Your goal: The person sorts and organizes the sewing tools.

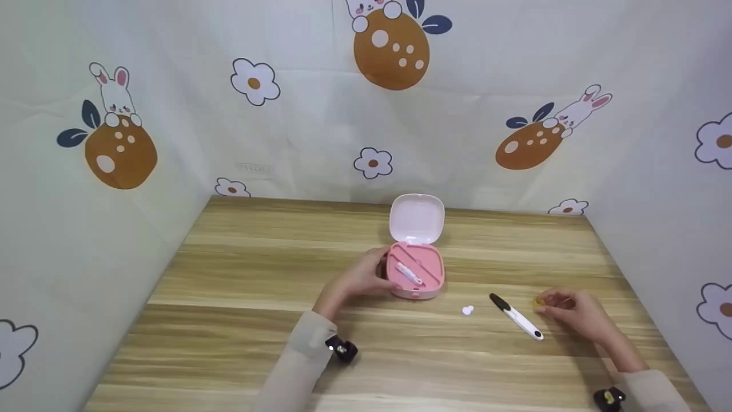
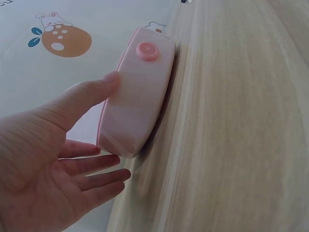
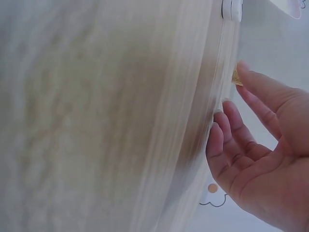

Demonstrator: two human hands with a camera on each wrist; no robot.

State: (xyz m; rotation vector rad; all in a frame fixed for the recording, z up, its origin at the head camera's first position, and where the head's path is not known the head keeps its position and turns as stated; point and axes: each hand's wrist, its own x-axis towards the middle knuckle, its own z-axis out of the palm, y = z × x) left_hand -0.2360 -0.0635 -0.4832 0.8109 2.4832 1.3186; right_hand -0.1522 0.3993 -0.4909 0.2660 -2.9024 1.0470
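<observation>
A pink box [image 1: 416, 294] stands on the table with its pale lid [image 1: 417, 217] raised at the back. Inside its pink tray lies a slim white thing [image 1: 409, 273], beside a diagonal divider. My left hand [image 1: 366, 273] holds the box at its left front corner, the thumb on the upper edge and the other fingers along the side. A round pink button [image 2: 147, 50] shows on the box's front. My right hand [image 1: 577, 312] pinches a small yellow piece [image 3: 236, 76] between thumb and forefinger, low over the table; its kind is unclear. The remaining right fingers are loosely bent.
Between the hands lies a slim tool [image 1: 523, 323] with a white handle and a black end. To its left is a small white piece [image 1: 468, 310], too small to identify. Printed cloth walls [image 1: 309, 131] enclose the wooden table [image 1: 257, 246] at back and sides.
</observation>
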